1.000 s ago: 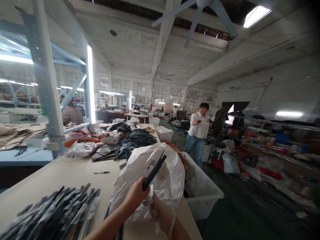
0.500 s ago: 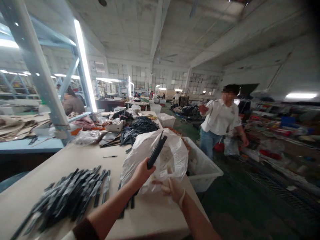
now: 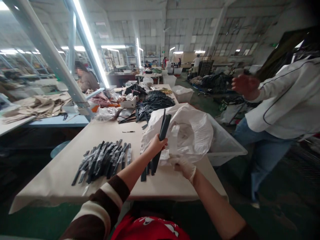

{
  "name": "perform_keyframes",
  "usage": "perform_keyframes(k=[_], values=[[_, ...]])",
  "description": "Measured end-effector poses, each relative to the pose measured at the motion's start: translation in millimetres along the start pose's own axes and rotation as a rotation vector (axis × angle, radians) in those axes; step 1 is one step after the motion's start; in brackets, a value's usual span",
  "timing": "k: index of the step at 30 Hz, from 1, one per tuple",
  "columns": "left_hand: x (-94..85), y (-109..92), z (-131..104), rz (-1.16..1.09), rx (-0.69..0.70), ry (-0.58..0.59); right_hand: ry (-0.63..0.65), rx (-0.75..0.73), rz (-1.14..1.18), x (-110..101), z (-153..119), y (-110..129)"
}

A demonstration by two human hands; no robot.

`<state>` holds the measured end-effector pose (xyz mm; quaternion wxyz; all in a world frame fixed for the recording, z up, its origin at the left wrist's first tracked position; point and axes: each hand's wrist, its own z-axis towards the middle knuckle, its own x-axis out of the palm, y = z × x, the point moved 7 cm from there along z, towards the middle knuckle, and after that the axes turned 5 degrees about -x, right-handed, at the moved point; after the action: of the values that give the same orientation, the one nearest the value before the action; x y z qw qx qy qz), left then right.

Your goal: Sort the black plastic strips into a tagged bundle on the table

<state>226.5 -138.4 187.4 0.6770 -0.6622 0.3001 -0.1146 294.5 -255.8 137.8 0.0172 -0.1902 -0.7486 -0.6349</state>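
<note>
My left hand [image 3: 158, 144] is wrapped round a bundle of flat black strips [image 3: 165, 128], held tilted up in front of a white plastic bag [image 3: 200, 128]. One thin strip stands slightly apart at the bundle's top. My right hand [image 3: 183, 167], in a pale glove, is closed low at the bag's near side. A whitish translucent strip [image 3: 173, 140] rises from its fingertips across the bag's open mouth. Below my left hand, more black strips [image 3: 147, 171] lie on the table. To the left is a pile of black bundles with whitish bands [image 3: 105, 160].
A person in a white jacket [image 3: 287, 100] stands close on the right with one hand raised. Behind the bag is a translucent bin [image 3: 225, 143]. A heap of black strips [image 3: 156, 101] and a pen-like item [image 3: 128, 131] lie on the table [image 3: 67, 176]. A metal post [image 3: 55, 56] rises at left.
My view has tilted down and the table shows more fully. The person in white has come much closer on the right. The whitish strip now stands up clearly from my right hand.
</note>
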Motion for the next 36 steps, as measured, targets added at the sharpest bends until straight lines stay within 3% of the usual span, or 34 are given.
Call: perform_keyframes(k=[4,6,10,15,20,25,31,36], values=[[-21.5,17,-4,-0.013,-0.046,0.03,-0.175,-0.08,0.121,-24,30,12],[-29.1,24,-10,-0.063,-0.087,0.069,-0.199,-0.111,0.155,-28,40,18],[-36.4,29,-12,-0.17,-0.182,0.049,-0.232,-0.142,0.119,-13,56,22],[-29.0,48,9,-0.189,-0.3,0.08,-0.314,-0.204,-0.237,5,74,20],[-30.4,64,15,-0.216,-0.302,0.091,-0.319,-0.195,-0.272,0,83,7],[-27.5,63,10,-0.173,-0.267,0.06,-0.343,-0.277,-0.255,-7,84,9],[-18.1,54,0,-0.192,-0.161,-0.071,-0.223,-0.063,0.27,-4,76,-7],[-12.4,49,-14,-0.171,-0.149,-0.071,-0.159,-0.021,0.13,-4,61,-15]])
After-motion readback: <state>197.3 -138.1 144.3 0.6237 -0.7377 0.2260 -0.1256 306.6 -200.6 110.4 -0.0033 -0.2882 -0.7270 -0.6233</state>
